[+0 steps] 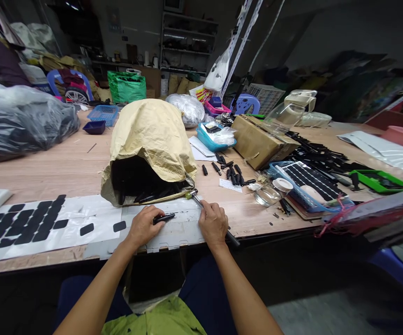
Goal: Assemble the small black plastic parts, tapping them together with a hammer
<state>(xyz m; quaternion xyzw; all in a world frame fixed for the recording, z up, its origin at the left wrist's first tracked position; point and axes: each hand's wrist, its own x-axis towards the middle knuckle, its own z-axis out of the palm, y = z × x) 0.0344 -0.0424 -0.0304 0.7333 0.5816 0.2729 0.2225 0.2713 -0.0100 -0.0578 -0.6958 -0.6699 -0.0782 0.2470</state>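
Note:
My left hand (144, 227) rests on a white backing sheet (173, 225) at the table's front edge, closed round a small black plastic part (164, 217). My right hand (213, 224) is closed on a long screwdriver-like tool (198, 200); its metal tip lies near the mouth of a yellow woven sack (152, 135), and its dark handle end juts past my wrist over the table edge. Several black parts spill from the sack's dark opening (142, 186), just beyond both hands.
A sheet of black oval pads (23, 228) lies at the left. Loose black parts (229, 172), a cardboard box (257, 139), a blue tray with a ribbed panel (309, 184) and a green tray (379, 181) fill the right. A black bag (20, 121) sits far left.

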